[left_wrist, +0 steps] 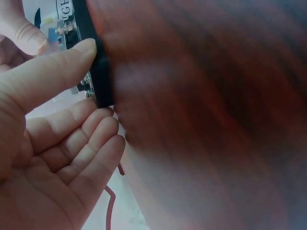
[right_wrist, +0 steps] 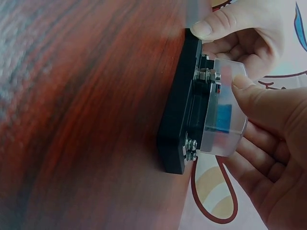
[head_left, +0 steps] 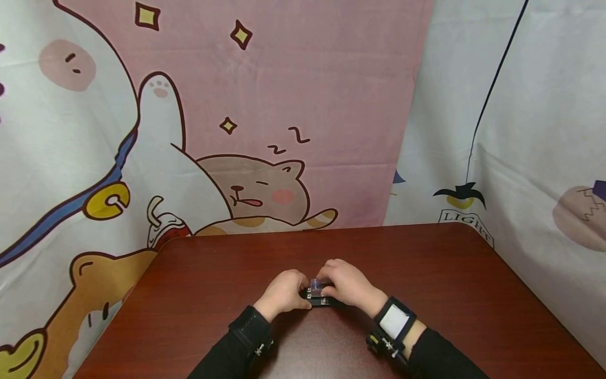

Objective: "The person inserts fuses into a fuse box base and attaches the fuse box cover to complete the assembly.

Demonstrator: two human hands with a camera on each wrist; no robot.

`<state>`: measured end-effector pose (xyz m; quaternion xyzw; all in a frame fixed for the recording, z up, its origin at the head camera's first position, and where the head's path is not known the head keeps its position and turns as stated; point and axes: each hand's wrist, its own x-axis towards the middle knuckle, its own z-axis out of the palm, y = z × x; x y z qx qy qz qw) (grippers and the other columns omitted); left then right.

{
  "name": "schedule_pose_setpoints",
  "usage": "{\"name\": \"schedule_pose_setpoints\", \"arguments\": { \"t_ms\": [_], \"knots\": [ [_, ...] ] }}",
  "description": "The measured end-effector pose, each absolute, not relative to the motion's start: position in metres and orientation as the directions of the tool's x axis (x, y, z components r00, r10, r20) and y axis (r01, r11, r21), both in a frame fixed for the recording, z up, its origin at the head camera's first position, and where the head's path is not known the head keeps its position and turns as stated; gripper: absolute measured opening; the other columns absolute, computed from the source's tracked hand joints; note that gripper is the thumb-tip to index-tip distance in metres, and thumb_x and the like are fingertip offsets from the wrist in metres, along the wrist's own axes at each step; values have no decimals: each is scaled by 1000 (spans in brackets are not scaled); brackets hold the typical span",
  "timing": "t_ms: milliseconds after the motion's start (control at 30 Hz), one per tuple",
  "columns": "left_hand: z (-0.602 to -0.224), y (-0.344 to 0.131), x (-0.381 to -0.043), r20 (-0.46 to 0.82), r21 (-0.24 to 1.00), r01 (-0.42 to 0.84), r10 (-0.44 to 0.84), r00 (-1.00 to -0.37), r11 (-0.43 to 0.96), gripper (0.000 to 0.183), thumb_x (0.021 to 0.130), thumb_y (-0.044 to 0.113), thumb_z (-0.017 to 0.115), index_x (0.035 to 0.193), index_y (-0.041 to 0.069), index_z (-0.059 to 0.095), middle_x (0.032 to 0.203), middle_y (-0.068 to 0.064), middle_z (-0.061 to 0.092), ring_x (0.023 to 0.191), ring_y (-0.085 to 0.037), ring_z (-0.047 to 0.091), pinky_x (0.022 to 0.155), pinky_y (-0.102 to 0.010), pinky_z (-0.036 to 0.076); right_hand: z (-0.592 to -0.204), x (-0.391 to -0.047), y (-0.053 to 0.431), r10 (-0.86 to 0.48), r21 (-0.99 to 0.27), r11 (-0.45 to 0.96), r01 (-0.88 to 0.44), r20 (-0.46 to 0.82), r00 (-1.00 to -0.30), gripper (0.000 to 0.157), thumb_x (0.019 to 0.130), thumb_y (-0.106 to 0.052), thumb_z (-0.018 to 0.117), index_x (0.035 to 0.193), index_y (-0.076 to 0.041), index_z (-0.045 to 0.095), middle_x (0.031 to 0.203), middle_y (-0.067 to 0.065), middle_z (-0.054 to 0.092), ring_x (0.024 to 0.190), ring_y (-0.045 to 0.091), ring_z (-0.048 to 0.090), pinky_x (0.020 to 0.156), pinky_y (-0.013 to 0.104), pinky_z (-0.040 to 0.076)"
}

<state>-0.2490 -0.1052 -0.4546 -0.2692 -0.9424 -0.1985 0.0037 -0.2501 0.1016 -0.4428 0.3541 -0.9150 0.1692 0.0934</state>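
Near the middle of the table lies a fuse holder with a black base (head_left: 322,302), metal bolts (right_wrist: 207,75) at its two ends and a clear cover (right_wrist: 235,120). Through the cover shows a blue part (right_wrist: 223,117). My left hand (head_left: 284,292) pinches one end of the base, its thumb along the near edge and its other fingers at the end and far side. From the right, my right hand (head_left: 349,281) holds the clear cover between thumb and fingers. The cover sits over the base; whether it is fastened cannot be seen.
The reddish-brown wooden table (head_left: 199,295) stretches out around both hands. A cloth backdrop (head_left: 331,79) with cartoon animals hangs behind its far edge. Each wrist wears a black strap with a camera, the right one near a white panel (head_left: 394,321).
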Motion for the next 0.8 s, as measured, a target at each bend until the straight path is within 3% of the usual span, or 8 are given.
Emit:
{"name": "schedule_pose_setpoints", "arguments": {
  "t_ms": [800],
  "knots": [
    [-455, -105, -249, 100, 376, 487, 488, -867, 789, 33, 64, 24, 92, 86, 11, 71, 76, 5, 57, 68, -8, 50, 63, -27, 44, -452, -252, 100, -611, -267, 690, -673, 284, -739, 25, 80, -23, 84, 100, -15, 72, 93, -5, 61, 87, 11, 55, 77, 31, 50]
  ]
}}
